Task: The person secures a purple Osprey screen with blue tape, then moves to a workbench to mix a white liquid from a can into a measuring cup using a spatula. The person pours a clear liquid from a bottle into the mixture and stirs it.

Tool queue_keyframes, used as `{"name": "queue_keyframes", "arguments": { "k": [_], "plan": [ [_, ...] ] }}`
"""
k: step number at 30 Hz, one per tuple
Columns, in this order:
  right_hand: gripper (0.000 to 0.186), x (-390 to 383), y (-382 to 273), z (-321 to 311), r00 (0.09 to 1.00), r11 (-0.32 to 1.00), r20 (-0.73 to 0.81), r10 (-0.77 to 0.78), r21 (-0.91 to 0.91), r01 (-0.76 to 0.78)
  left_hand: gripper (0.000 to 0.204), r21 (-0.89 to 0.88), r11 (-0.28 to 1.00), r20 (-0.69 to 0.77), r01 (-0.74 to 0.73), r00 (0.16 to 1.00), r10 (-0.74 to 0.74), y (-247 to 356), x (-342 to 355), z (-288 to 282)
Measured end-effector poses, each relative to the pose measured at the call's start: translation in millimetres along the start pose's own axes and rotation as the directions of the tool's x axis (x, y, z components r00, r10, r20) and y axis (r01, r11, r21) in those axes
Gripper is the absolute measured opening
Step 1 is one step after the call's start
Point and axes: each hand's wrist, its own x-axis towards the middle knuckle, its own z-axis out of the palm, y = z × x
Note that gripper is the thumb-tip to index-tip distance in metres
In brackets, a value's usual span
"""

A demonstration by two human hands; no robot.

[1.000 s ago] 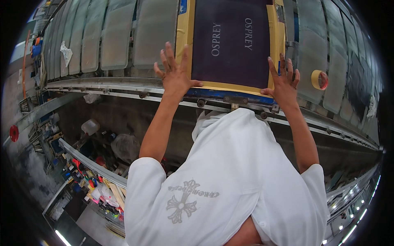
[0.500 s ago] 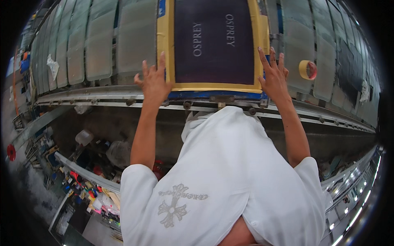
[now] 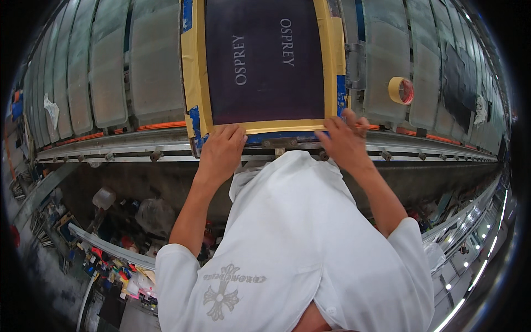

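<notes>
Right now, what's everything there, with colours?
Dark panel: one, purplish, top centre
Tape border: one, yellow, edging the panel
Frame: one, partly blue, beneath tape
Tape roll: one, yellow, right of frame
Slats: many, grey, both sides
Crumpled pieces: two, white, far left, far right
Sheet: one, blackish, upper right
Rails: several, silvery, by slats' near ends
Strip: perhaps one, orange, behind rails
Jumble: uncountable, many colours, lower left
Shirt: one, white, lower centre
Left hand: one, bare, frame's near-left corner
Right hand: one, bare, frame's near-right corner

Pale lettering on the dark screen [image 3: 265, 99], grey lettering [image 3: 235, 278] on the white shirt [image 3: 310, 232]
Two capital-letter words ran lengthwise on the screen, facing opposite ways; below the screen, the shirt's lettering crossed a cross emblem [image 3: 220, 297].
</notes>
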Motion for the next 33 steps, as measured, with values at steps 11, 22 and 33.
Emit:
{"name": "queue_keyframes", "arguments": {
  "k": [11,22,33],
  "plan": [
    [0.025,17,-31,16,0.995,0.995,0.066,-0.081,0.071,0.076,0.026,-0.085,0.995,0.146,-0.048,0.988,0.06,37,35,20],
    [0.035,-11,12,-4,0.998,0.98,0.049,0.05,0.192,-0.058,0.024,-0.069,0.998,0.181,0.008,0.983,0.005,37,31,8],
    [0.039,-46,42,48,0.765,0.344,0.155,0.625,0.825,-0.448,0.025,-0.305,0.948,0.296,-0.093,0.937,0.187,77,76,46]
  ]
}}
